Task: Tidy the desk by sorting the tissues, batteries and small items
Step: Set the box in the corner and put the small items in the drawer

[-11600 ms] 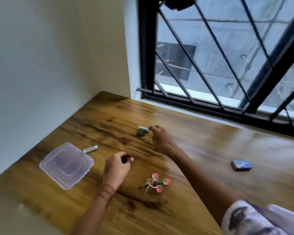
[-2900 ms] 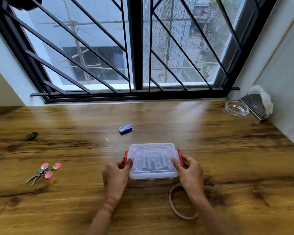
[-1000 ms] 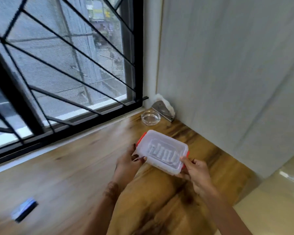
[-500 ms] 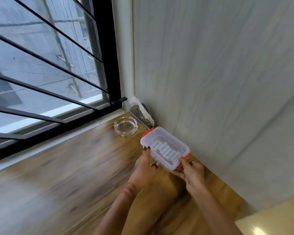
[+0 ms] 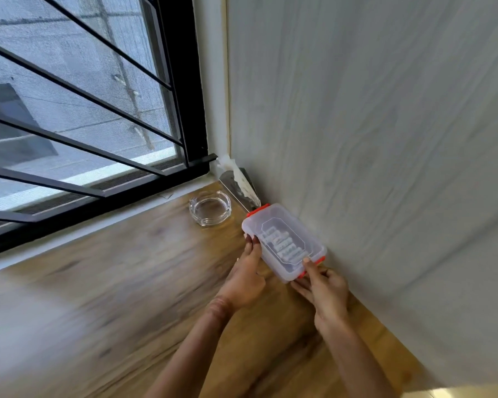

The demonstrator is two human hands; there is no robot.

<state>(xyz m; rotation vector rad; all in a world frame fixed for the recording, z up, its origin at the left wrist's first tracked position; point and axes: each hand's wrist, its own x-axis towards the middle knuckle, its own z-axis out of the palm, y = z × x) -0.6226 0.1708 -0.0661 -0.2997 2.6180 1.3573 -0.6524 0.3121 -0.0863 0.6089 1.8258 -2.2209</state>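
Both hands clamp a clear plastic box (image 5: pixel 283 242) with red latches. The left hand (image 5: pixel 244 278) grips its long near side, fingertips (image 5: pixel 252 239) on the lid edge; the right hand (image 5: pixel 327 294) grips the near short end, thumb on the lid beside a red latch. Inside, through the lid, lies a row of pale cylinders, probably batteries (image 5: pixel 282 244), though blur keeps them indistinct. The box sits low over the table (image 5: pixel 127 282), its far long side close against the wall (image 5: pixel 371 139); whether it touches table or wall cannot be told. Just beyond its far end stand a glass ashtray (image 5: pixel 210 206) and a metal holder with tissues (image 5: pixel 237 182), partly hidden by the box corner. The window frame (image 5: pixel 184 81) closes the corner. Open table lies to the left, blurred. Both forearms are cut off at the bottom edge.
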